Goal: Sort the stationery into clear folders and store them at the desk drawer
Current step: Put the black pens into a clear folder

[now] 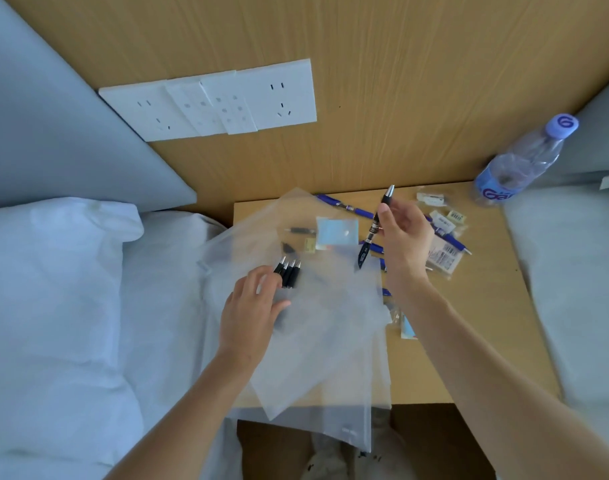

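Clear folders (316, 341) are spread in an overlapping stack over the left and near part of a small wooden desk (483, 341), their near edges hanging past the desk's front edge and their left edges reaching over the bed (71, 306). A bundle of black pens (289, 271) is gripped by the left hand (251, 313), fingers curled round the barrels, tips pointing to the far side, above the top folder. A single black pen (374, 230) is pinched between thumb and fingers of the right hand (405, 237) and held tilted above the desk, its silver tip up and far, its clip end down and near.

Seen through or just past the far part of the folders are a pale blue sticky-note pad (337, 233), a small yellowish item (310, 244) beside it, and another dark pen (301, 231) lying flat. Blue pens (360, 211) are scattered on the desk behind and to the right of the right hand. Small packets (445, 258) with barcode labels lie at the right, and erasers in wrappers (448, 218) lie farther off. More small items are half hidden under the right forearm near the folders' right edge; what they are cannot be told.

A plastic water bottle (524, 161) with a purple cap stands at the far right corner. White wall sockets (209, 105) are set in the wooden panel beyond the desk. A white pillow lies at the left.
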Action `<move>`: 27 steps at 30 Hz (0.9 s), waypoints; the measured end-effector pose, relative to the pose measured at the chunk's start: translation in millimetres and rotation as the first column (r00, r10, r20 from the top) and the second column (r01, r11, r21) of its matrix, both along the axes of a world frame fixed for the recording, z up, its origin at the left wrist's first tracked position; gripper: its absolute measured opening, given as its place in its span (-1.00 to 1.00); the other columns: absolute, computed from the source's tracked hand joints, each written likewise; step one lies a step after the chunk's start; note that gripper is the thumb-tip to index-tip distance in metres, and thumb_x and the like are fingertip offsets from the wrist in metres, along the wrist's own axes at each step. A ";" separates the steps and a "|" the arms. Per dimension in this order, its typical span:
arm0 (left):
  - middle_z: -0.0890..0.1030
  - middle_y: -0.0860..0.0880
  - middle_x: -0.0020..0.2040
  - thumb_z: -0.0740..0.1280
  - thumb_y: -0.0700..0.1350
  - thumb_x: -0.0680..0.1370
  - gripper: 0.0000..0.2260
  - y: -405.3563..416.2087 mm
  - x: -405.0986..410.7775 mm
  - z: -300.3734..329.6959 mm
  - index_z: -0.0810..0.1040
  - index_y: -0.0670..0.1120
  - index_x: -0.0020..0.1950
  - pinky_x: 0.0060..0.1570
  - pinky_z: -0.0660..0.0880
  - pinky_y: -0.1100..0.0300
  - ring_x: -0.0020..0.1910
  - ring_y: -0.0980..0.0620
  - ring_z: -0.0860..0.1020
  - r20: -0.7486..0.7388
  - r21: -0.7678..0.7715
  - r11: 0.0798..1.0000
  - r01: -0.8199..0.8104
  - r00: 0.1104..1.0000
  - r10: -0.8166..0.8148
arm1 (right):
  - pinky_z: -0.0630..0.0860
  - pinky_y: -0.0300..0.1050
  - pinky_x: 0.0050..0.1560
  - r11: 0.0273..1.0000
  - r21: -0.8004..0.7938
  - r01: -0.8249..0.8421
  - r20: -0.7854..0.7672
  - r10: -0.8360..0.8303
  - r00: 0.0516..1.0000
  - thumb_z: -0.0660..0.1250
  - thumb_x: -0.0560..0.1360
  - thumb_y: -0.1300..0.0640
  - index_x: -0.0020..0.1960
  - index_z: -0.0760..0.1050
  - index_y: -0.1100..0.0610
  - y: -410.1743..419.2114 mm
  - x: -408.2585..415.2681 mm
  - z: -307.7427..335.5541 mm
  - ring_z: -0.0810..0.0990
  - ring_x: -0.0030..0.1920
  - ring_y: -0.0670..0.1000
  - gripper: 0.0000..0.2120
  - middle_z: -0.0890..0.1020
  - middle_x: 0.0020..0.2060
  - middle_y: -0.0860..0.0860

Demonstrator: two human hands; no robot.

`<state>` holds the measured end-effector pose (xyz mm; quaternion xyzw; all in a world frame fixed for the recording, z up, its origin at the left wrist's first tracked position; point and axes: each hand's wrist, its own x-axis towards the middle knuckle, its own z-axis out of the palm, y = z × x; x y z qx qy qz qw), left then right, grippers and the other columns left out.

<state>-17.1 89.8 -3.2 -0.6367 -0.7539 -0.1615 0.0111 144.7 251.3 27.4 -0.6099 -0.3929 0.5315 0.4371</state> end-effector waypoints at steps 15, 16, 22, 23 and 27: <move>0.59 -0.17 0.03 0.59 -0.14 0.27 -0.59 -39.0 -17.1 2.6 0.47 -0.12 -0.02 -0.37 0.57 0.09 -0.20 -0.16 0.60 -0.002 -0.030 0.999 -0.044 0.999 0.043 | 0.51 -0.30 -0.25 0.995 0.010 -0.096 -0.044 0.096 0.994 0.33 0.53 0.17 -0.04 0.54 0.05 -35.4 -43.7 17.1 0.56 -0.21 -0.10 -0.96 0.60 -0.22 -0.03; 0.59 -0.17 0.03 0.59 -0.15 0.27 -0.63 -40.0 -17.6 4.0 0.51 -0.14 -0.04 -0.37 0.56 0.09 -0.20 -0.17 0.60 -0.002 -0.032 0.998 -0.048 0.999 0.048 | 0.51 -0.28 -0.27 0.992 -0.003 -0.129 -0.031 0.129 0.991 0.32 0.53 0.17 -0.07 0.53 0.03 -37.5 -46.3 15.6 0.56 -0.23 -0.09 -0.94 0.61 -0.22 -0.02; 0.57 -0.15 0.06 0.57 -0.14 0.30 -0.58 -43.3 -21.0 4.0 0.41 -0.08 0.00 -0.34 0.56 0.10 -0.15 -0.15 0.60 0.065 -0.007 0.999 -0.049 0.997 0.049 | 0.56 -0.21 -0.34 0.868 -0.318 -0.380 0.093 0.428 0.899 0.32 0.51 0.30 -0.02 0.50 0.22 -57.4 -57.0 -32.2 0.58 -0.38 -0.05 -0.94 0.61 -0.27 0.09; 0.57 -0.14 0.07 0.57 -0.15 0.31 -0.59 -43.1 -21.3 3.3 0.40 -0.07 0.00 -0.35 0.55 0.09 -0.15 -0.15 0.60 0.080 -0.005 0.999 -0.051 0.995 0.051 | 0.55 -0.21 -0.39 0.836 -0.372 -0.402 0.088 0.463 0.882 0.32 0.49 0.33 -0.05 0.49 0.24 -62.4 -58.0 -44.3 0.58 -0.45 -0.07 -0.94 0.60 -0.29 0.11; 0.57 -0.13 0.06 0.56 -0.16 0.32 -0.68 -43.7 -23.0 0.6 0.48 -0.11 -0.05 -0.33 0.52 0.10 -0.14 -0.14 0.59 0.099 -0.018 0.998 -0.064 0.993 0.066 | 0.54 -0.25 -0.53 0.729 -0.544 -0.415 0.037 0.515 0.857 0.34 0.46 0.41 -0.24 0.45 0.24 -78.4 -61.5 -74.9 0.51 -0.63 -0.11 -0.85 0.54 -0.38 0.15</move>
